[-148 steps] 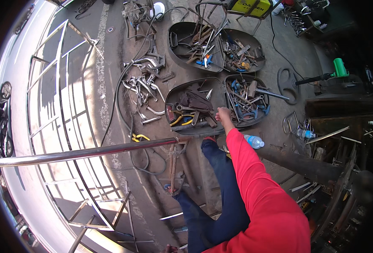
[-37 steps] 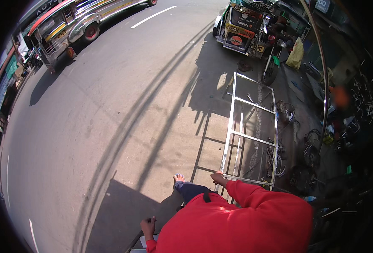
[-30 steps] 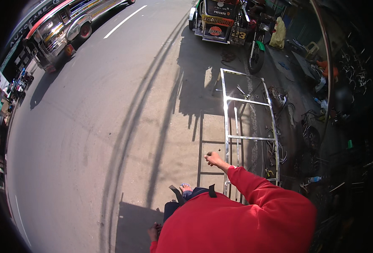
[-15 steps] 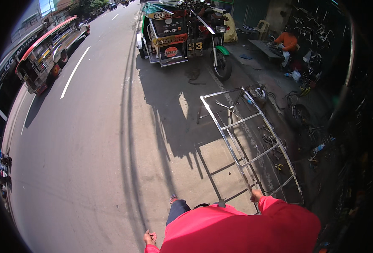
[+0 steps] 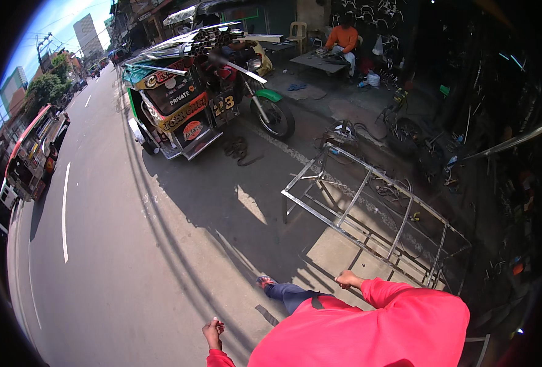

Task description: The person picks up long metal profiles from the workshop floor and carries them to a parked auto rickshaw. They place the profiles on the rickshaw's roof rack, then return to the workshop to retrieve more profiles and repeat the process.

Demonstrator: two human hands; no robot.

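My left hand (image 5: 213,333) hangs low over the road, its fingers loosely curled and nothing visible in them. My right hand (image 5: 348,279) is closed in front of my body, over the pale sunlit pavement. No object shows in it. Nearest to that hand is a bare silver metal frame (image 5: 370,170), a long rectangle with several crossbars and legs, standing on the ground ahead to the right. A gap shows between the frame's near rail and my hand. Red sleeves cover both my arms.
A sidecar tricycle (image 5: 188,101) with a green front fender stands ahead, metal lengths (image 5: 191,46) piled on top. A person in orange (image 5: 344,40) sits by a low table (image 5: 320,62). Bicycle parts and cables (image 5: 399,131) lie right. A red-roofed jeepney (image 5: 32,153) is far left.
My view has turned to the right and lifted, so the tricycle appears further left. The right hand, earlier at the frame's near end, is now apart from it. My foot has stepped forward.
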